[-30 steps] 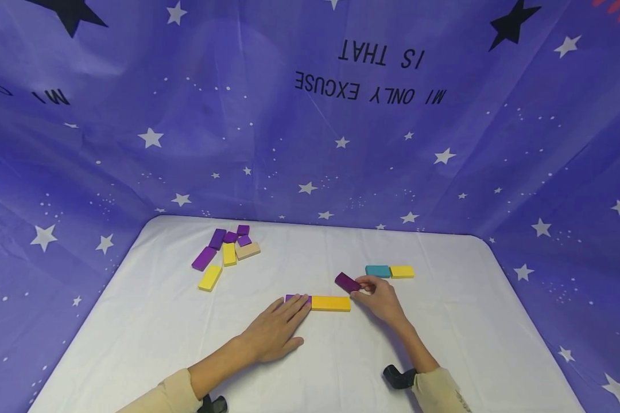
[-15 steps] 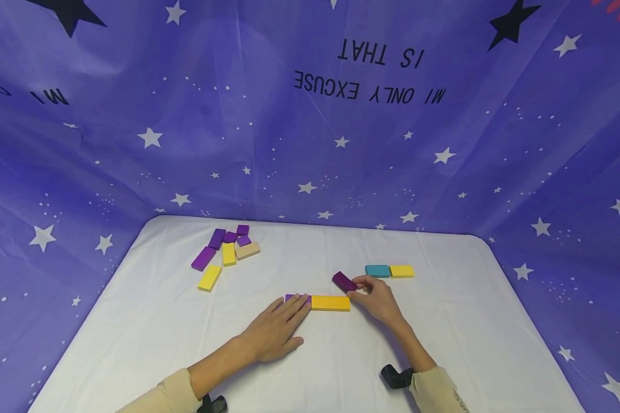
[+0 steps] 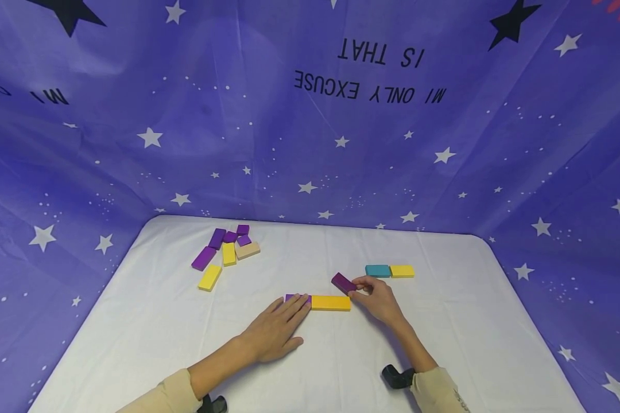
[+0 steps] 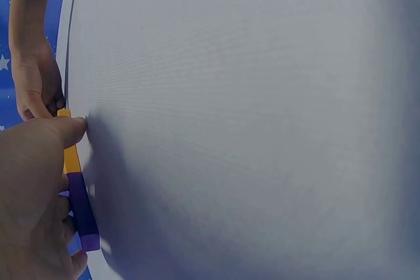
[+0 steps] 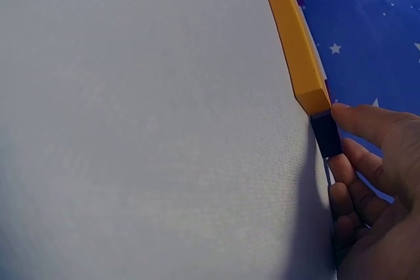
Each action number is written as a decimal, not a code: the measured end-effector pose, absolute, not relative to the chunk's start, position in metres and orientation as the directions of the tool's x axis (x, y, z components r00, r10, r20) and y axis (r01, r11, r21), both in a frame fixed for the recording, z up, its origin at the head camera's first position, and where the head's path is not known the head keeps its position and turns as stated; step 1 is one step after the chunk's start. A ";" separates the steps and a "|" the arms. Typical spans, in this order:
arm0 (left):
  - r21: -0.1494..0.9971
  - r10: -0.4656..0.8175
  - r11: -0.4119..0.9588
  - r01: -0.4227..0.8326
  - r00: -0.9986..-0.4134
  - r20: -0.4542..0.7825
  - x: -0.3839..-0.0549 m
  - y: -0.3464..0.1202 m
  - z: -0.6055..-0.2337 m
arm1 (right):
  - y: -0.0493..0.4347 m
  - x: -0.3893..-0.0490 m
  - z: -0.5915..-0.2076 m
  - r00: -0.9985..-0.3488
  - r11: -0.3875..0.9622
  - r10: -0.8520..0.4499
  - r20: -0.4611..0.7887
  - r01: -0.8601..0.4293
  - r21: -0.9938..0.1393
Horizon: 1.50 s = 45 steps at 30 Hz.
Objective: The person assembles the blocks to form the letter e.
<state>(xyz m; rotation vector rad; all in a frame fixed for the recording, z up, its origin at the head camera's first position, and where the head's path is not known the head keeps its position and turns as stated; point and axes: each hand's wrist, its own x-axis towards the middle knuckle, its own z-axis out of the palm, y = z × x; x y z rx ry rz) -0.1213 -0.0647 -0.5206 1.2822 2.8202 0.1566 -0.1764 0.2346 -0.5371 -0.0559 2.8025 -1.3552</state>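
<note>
Thirteen flat rectangular blocks are on or above the white cloth-covered tabletop (image 3: pixel 475 332). Eight sit in the far-left group: two longer purple blocks (image 3: pixel 204 258), three short purple blocks (image 3: pixel 243 229), two yellow blocks (image 3: pixel 210 278) and one beige block (image 3: pixel 248 250). Two more, a teal block (image 3: pixel 377 271) and a lone yellow block (image 3: pixel 402 271), lie end to end to the right. The last three are at the two hands: a violet block (image 3: pixel 290 297) and a long orange-yellow block (image 3: pixel 330 303) form a row, end to end, and a dark plum block (image 3: pixel 343 283) stands at an angle just behind the row's right end. The right hand (image 3: pixel 381 301) pinches the plum block between thumb and fingers; the left hand (image 3: pixel 271 332) rests with straight fingers across the violet one. From the head those fingers cover most of the violet block, while the left wrist view bares its long near side. The right wrist view shows the plum block's dark end face beside the orange-yellow block; whether these two touch, I cannot tell.
</note>
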 end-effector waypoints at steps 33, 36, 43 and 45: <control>0.125 0.754 0.650 0.750 -0.656 0.015 -0.121 -0.065 -0.519 | 0.237 -0.179 -0.538 -0.997 0.618 -0.070 -0.027 -0.022 -0.786; 0.112 0.753 0.652 0.750 -0.658 0.012 -0.122 -0.065 -0.520 | 0.237 -0.179 -0.537 -0.997 0.619 -0.068 -0.029 -0.019 -0.785; 0.084 0.752 0.656 0.750 -0.659 0.004 -0.121 -0.065 -0.522 | 0.236 -0.177 -0.534 -0.996 0.607 -0.082 -0.033 -0.023 -0.795; 0.082 0.752 0.656 0.750 -0.659 0.004 -0.121 -0.065 -0.522 | 0.236 -0.177 -0.533 -0.996 0.607 -0.081 -0.039 -0.019 -0.795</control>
